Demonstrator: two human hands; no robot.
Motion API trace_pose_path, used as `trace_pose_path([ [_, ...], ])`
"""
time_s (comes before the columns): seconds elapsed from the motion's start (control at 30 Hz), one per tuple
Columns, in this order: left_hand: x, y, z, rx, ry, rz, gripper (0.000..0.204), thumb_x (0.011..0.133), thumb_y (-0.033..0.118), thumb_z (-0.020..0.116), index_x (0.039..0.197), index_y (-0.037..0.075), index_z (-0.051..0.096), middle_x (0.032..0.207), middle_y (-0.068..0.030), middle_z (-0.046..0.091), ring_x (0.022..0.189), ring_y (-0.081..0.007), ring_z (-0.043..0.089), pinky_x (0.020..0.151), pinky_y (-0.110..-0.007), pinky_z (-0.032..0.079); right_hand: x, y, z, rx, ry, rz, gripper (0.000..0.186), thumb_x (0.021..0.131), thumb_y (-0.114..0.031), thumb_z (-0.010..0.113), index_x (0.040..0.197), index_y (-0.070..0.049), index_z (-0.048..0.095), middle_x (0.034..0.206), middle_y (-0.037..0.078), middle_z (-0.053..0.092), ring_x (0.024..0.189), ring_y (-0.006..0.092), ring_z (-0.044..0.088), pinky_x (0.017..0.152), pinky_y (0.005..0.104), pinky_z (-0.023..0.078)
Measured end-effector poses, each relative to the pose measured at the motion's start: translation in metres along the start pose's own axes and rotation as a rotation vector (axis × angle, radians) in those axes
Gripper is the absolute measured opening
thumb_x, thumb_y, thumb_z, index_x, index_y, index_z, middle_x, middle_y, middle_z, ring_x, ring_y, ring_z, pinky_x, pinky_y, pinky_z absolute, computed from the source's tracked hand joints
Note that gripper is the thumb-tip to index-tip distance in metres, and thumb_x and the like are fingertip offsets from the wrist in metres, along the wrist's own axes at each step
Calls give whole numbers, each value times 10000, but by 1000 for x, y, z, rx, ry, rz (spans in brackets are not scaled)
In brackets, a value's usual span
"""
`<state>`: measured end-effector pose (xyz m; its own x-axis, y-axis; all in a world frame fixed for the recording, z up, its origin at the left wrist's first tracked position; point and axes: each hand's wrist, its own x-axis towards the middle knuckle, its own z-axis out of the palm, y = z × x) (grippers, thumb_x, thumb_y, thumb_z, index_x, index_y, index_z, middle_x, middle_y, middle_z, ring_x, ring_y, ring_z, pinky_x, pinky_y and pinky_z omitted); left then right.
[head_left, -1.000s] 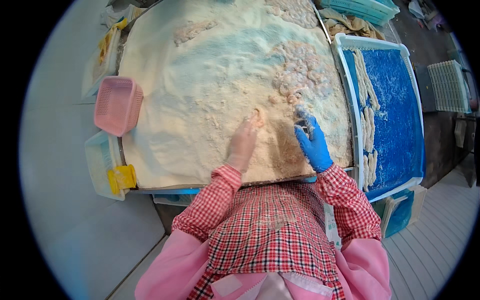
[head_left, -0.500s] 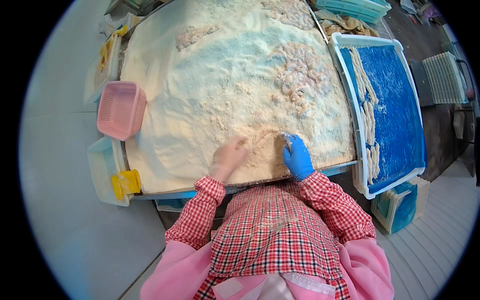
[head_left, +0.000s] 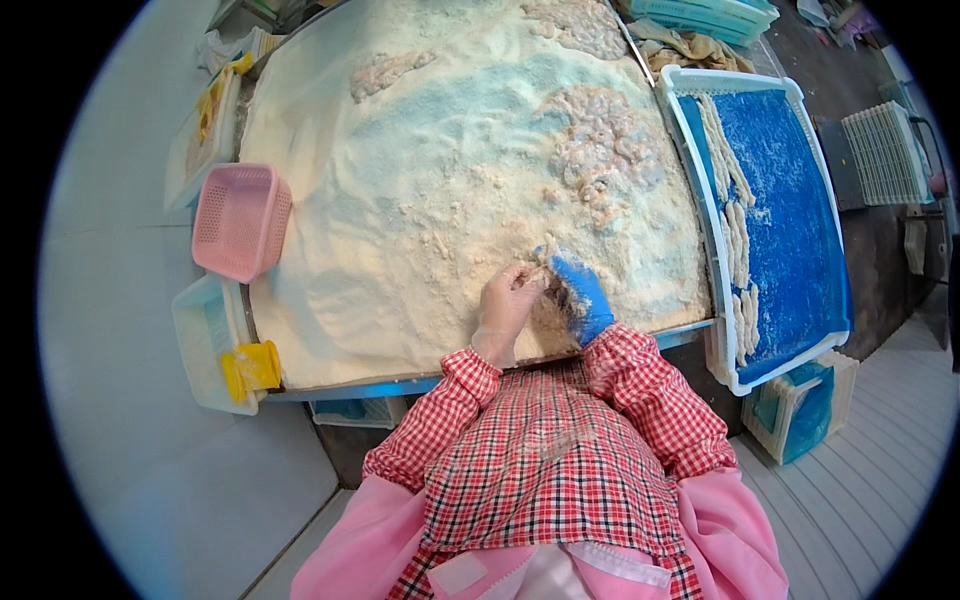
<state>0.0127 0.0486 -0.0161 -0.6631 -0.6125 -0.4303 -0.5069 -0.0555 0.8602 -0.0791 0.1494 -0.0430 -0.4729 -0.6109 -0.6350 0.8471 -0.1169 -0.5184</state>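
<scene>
My left hand (head_left: 505, 308), in a thin clear glove, is closed with thumb and fingers pinched together. Right beside it my right hand (head_left: 586, 298), in a blue glove dusted with crumbs, curls inward. Between their fingertips is a crumb-coated meat strip (head_left: 543, 270), partly hidden by the fingers. Both hands are over the near part of a table spread with pale crumbs (head_left: 370, 250). Beyond them lies a heap of raw, pinkish meat pieces (head_left: 608, 145), partly dusted.
At the right, a white-rimmed tray (head_left: 716, 345) with a blue base carries several coated strips (head_left: 738, 245) along its left side. A pink basket (head_left: 240, 222) stands at the left edge, near a yellow object (head_left: 251, 370) on a pale bin. More meat (head_left: 392, 72) lies farther back.
My left hand has moved right to meet my right hand. The right hand has shifted slightly left and turned inward, and a coated strip now shows between them.
</scene>
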Motion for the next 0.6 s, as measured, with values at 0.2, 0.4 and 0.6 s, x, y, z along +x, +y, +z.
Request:
trace_pose_path([
  [0.2, 2, 0, -10, 39, 31, 92, 216, 885, 94, 607, 1060, -25, 653, 930, -81, 689, 850, -103, 618, 755, -254, 491, -9, -23, 10, -158, -88, -11, 338, 865, -95, 668, 1190, -21, 608, 1049, 32, 620, 950, 111, 577, 824, 269, 491],
  [0.4, 6, 6, -18, 213, 112, 129, 227, 887, 116, 600, 1076, 8, 663, 902, -89, 697, 807, -123, 633, 726, -265, 493, 0, -21, 2, -402, -100, -135, 402, 847, -46, 676, 1233, 6, 578, 1133, 74, 623, 989, 138, 590, 845, 277, 511],
  [0.6, 7, 24, -36, 737, 141, 437, 263, 880, 226, 594, 1083, 70, 655, 910, -150, 661, 848, -305, 640, 725, -373, 512, 2, -40, -11, -622, 104, -278, 462, 830, 22, 566, 1287, -47, 557, 1259, 113, 589, 1121, 213, 563, 935, 322, 467],
])
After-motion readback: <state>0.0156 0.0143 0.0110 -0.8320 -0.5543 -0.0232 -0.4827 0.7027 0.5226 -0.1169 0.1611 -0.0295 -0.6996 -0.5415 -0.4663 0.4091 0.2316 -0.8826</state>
